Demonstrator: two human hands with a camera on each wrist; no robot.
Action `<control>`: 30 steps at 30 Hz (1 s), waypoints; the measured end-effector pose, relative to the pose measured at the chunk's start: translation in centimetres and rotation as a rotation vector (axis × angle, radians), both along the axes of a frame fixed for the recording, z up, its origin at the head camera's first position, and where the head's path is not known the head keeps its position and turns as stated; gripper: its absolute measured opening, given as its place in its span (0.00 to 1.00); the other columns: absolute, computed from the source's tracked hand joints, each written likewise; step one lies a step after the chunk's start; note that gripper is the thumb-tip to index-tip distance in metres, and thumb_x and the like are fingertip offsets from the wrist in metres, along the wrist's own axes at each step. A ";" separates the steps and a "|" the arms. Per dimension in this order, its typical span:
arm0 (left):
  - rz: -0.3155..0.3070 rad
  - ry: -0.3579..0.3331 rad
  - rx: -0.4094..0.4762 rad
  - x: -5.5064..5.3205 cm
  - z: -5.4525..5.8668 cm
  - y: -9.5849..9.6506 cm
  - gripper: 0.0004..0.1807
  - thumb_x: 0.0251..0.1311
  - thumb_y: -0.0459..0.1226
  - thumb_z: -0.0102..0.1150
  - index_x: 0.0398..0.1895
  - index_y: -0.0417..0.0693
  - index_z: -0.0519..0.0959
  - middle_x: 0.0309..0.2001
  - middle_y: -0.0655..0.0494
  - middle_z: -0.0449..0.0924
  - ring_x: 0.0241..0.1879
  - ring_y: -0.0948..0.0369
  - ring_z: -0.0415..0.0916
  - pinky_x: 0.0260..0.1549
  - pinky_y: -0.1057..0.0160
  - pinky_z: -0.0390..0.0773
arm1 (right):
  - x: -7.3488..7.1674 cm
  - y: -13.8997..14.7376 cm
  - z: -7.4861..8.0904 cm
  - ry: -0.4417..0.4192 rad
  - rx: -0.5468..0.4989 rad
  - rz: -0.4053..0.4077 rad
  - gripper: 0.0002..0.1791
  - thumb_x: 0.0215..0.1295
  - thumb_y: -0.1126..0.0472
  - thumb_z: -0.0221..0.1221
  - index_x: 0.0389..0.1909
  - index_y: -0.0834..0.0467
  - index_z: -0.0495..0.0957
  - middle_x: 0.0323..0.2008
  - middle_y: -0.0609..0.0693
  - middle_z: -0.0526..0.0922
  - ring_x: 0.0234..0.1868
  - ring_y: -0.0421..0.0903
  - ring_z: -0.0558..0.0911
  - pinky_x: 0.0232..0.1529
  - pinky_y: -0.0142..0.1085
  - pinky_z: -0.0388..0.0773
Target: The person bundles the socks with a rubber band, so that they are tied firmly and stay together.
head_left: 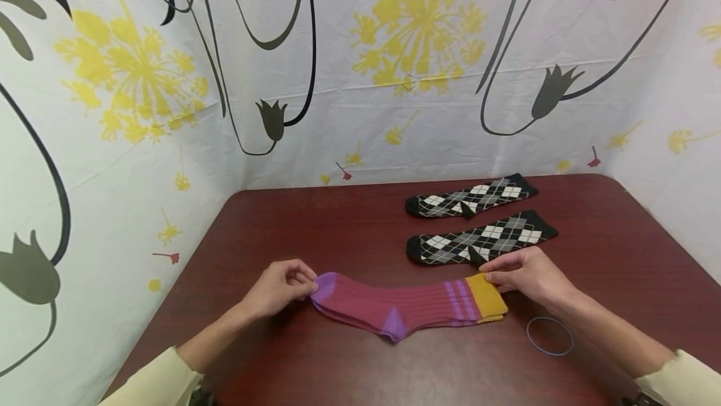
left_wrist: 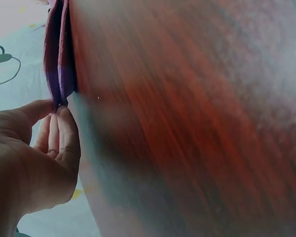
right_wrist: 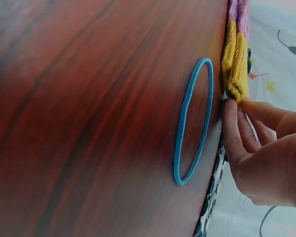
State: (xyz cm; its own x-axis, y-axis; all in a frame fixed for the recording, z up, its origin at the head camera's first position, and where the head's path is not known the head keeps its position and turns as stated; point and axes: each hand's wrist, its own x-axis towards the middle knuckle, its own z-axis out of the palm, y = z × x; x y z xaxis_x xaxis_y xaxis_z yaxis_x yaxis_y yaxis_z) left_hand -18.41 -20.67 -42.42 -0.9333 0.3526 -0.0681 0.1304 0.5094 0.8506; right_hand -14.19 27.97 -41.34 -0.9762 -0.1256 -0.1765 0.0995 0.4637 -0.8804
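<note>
Toes (head_left: 323, 287) of the stacked magenta socks (head_left: 388, 306), near centre: your left hand (head_left: 283, 287) pinches them. Argyle socks (head_left: 496, 237) lie side by side, far right. Your right hand (head_left: 532, 276) pinches the yellow cuffs (head_left: 487, 296), presumably aligning both layers. Blue band (right_wrist: 181, 123) loose, near right.

On my head feed, a dark red-brown table (head_left: 293, 224) with rounded far corners spreads over the lower half of the frame. I see a white cloth back wall (head_left: 450, 149) across the upper middle, with a left wall (head_left: 112, 181) and a right wall (head_left: 664, 199) at the edges. Large yellow flowers (head_left: 422, 24) and grey tulips (head_left: 554, 90) on dark curling stems (head_left: 65, 215) are printed on the cloth. A soft sheen (head_left: 417, 375) lights the table at bottom centre.
</note>
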 end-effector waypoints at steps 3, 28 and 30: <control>-0.023 -0.015 -0.004 -0.1 0.0 -0.1 0.10 0.65 0.36 0.75 0.44 0.41 0.85 0.34 0.51 0.86 0.30 0.56 0.83 0.28 0.61 0.83 | 0.0 -0.1 0.0 0.013 0.022 0.006 0.14 0.71 0.68 0.68 0.52 0.73 0.86 0.47 0.65 0.89 0.39 0.51 0.91 0.40 0.42 0.89; -0.107 0.010 -0.070 -0.5 0.4 -0.1 0.08 0.68 0.36 0.71 0.41 0.41 0.83 0.33 0.54 0.83 0.31 0.58 0.81 0.30 0.63 0.82 | -0.1 -0.2 0.3 0.079 0.110 0.050 0.11 0.68 0.65 0.71 0.48 0.67 0.89 0.40 0.57 0.90 0.34 0.49 0.88 0.32 0.40 0.86; -0.105 0.008 -0.045 -0.5 0.5 -0.1 0.08 0.69 0.35 0.70 0.41 0.39 0.82 0.33 0.53 0.84 0.31 0.58 0.82 0.30 0.62 0.83 | -0.1 -0.1 0.5 0.061 0.068 0.050 0.12 0.69 0.66 0.70 0.49 0.68 0.87 0.40 0.57 0.90 0.35 0.50 0.88 0.34 0.41 0.87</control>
State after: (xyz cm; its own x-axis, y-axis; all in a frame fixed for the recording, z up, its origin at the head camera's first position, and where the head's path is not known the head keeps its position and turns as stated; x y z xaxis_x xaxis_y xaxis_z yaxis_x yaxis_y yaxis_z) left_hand -18.92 -20.76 -41.94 -0.8919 0.4454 -0.0788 0.1918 0.5302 0.8259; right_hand -14.26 27.86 -40.82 -0.9781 -0.1647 -0.1270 0.0220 0.5253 -0.8507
